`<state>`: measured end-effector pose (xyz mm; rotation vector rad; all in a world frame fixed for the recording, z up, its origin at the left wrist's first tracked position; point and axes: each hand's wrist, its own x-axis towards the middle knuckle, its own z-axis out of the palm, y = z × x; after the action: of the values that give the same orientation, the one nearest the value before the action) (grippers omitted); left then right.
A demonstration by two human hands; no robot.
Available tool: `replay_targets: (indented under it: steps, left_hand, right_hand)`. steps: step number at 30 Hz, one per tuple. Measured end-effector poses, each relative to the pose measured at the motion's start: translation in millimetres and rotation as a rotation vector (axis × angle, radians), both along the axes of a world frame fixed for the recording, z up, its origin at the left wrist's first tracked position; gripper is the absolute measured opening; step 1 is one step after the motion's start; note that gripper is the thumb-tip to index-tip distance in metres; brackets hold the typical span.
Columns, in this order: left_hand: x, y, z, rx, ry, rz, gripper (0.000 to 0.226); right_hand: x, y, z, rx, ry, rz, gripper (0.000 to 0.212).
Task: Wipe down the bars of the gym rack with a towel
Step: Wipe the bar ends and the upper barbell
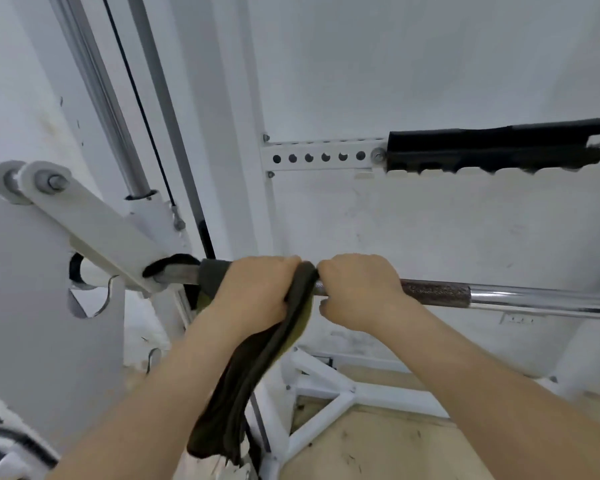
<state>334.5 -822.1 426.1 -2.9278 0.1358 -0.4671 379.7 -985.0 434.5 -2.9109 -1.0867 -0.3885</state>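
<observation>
A chrome bar with a dark knurled section runs horizontally across the white gym rack. A dark olive towel is wrapped over the bar's left part and hangs down below it. My left hand grips the towel around the bar. Right beside it, my right hand is closed on the bare bar, its knuckles touching the towel's edge. The bar's left end goes into a white pivoting arm of the rack.
A white perforated crossbar with a black padded sleeve is fixed to the wall above. A vertical guide rod and black cable rise at the left. White base tubes and a wooden floor lie below.
</observation>
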Motion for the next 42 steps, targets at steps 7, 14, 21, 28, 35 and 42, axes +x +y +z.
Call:
replay_targets:
  steps: [7,14,21,28,35,42]
  left_hand:
    - [44.6,-198.9,-7.7,0.082,-0.095,-0.248,0.013]
    - [42.0,-194.3,-10.2,0.069,-0.134,-0.142,0.019]
    - [1.2,-84.5,-1.8,-0.020,-0.097,0.148,0.009]
    - [47.4,-243.9,-15.1,0.053,-0.076,-0.106,0.011]
    - [39.8,-167.6,-18.0,0.172,-0.221,-0.107,0.021]
    - [4.6,-20.3,-17.7,0.198,-0.191,0.059,0.030]
  right_hand:
    - [24.0,-174.2,21.6,-0.206,0.310,-0.363,0.032]
    - [26.2,-217.9,-0.9,-0.007,0.054,-0.335,0.015]
    - [27.9,-220.8,-13.5,-0.014,-0.125,-0.345,0.017]
    - [23.7,-216.2,-9.0,-0.022,-0.063,-0.388,0.012]
    - [17.0,-209.5,6.4,-0.123,0.154,-0.425,0.011]
    - [0.0,-105.8,19.7,-0.179,0.178,-0.245,0.024]
